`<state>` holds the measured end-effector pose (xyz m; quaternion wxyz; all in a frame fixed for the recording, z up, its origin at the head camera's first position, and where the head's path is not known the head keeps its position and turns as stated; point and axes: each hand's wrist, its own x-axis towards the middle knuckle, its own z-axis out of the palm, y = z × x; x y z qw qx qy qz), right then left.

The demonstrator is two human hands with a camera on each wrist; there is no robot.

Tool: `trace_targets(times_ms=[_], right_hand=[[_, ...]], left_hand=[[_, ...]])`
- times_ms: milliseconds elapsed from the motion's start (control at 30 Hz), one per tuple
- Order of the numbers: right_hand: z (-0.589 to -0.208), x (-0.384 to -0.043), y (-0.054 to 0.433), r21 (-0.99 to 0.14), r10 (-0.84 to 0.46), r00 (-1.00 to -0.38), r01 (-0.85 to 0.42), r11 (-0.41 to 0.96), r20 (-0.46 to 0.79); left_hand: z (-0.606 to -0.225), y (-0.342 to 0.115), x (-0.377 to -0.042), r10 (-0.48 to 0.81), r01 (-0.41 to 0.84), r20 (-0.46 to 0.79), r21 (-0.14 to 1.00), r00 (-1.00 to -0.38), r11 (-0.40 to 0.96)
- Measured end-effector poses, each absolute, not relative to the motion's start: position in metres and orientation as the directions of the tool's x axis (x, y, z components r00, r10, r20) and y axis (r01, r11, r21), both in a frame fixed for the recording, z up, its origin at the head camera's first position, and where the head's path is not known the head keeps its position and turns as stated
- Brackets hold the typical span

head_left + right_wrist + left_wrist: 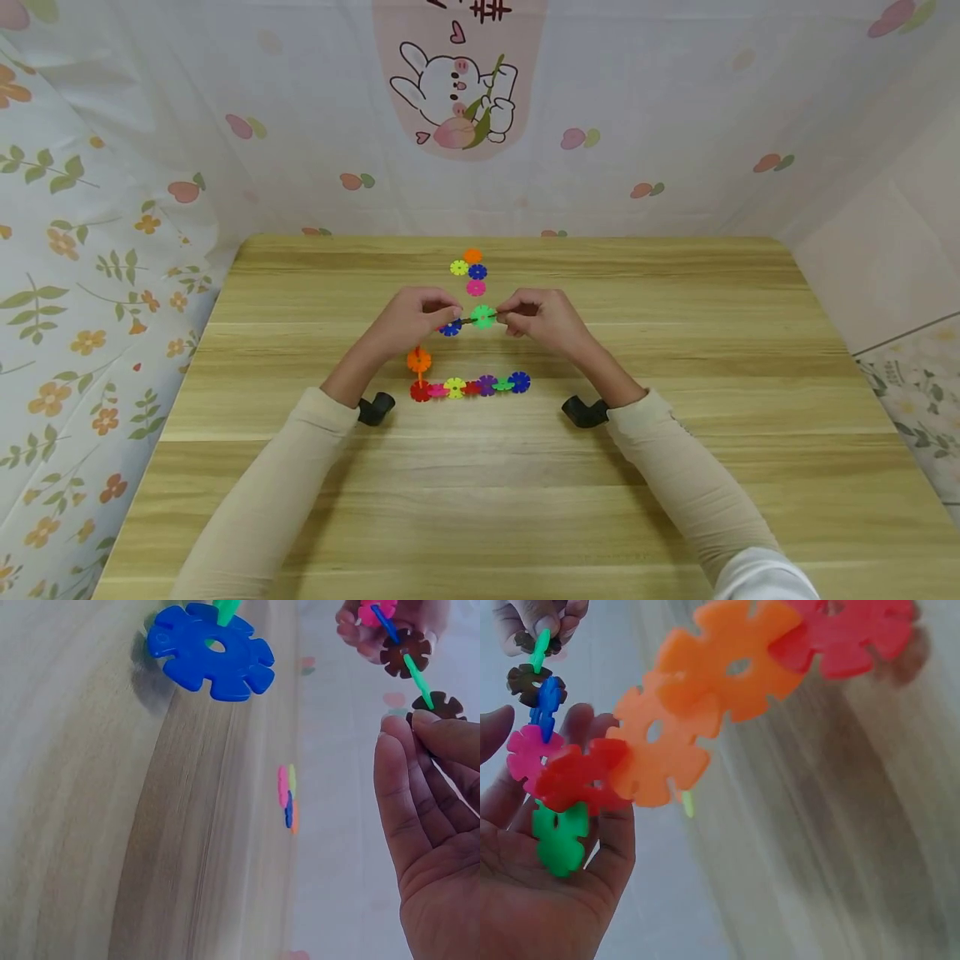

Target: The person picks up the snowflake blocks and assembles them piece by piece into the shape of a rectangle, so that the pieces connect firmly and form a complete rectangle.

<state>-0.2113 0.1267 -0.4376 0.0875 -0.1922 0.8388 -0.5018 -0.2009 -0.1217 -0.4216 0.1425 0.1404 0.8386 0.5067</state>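
Observation:
A chain of notched plastic snowflake discs lies partly on the table, its bottom row ending in a blue disc [519, 382]. Through orange discs [419, 361] the chain bends up to my left hand [411, 321]. That hand holds the chain around a pink disc [531, 757] and a red disc [585, 778], beside a blue disc [450, 327]. A green disc [483, 317] stands between two brown discs, in the span between my hands. My right hand [546, 318] pinches the end brown disc [444, 706] between thumb and fingertips; its lower part is hidden.
Beyond my hands lie several loose discs on the wooden table [675, 350]: pink [476, 287], blue [477, 272], yellow [459, 267] and orange [472, 256]. A patterned cloth [300, 100] hangs behind the table. Black wrist mounts [583, 412] stick out by both wrists.

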Motion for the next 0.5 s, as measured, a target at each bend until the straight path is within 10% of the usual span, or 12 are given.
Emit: trace_targets(times_ms=[500], right_hand=[[-0.439,-0.211,0.123,-0.866,-0.426,-0.905,-0.224,0.446,0.015]], left_hand=[[-0.414,-0.103,-0.203,0.476,0.211,-0.097,0.807,-0.874,0.552]])
